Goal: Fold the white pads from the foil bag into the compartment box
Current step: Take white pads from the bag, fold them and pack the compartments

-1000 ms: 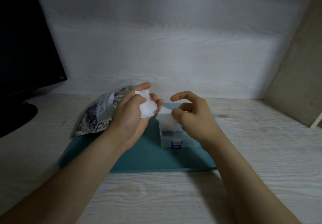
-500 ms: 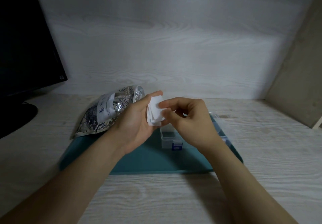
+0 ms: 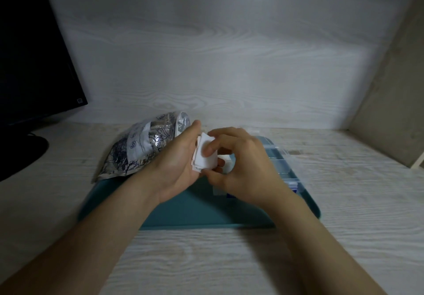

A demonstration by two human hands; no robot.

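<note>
A small stack of white pads lies in the palm of my left hand, which holds it between thumb and fingers. My right hand meets it from the right and pinches the pads with curled fingers, forefinger on top and thumb underneath. Both hands hover over the clear compartment box, which stands on a teal mat and is largely hidden by my right hand. The silver foil bag lies behind my left hand on the mat's far left corner.
A black monitor with its round base stands at the left. A pale wooden wall closes the back and a grey side panel the right. The desk is light wood.
My right hand has come left from over the box to meet my left hand. The pads were loose between the hands; both now pinch them together as a flatter stack.
</note>
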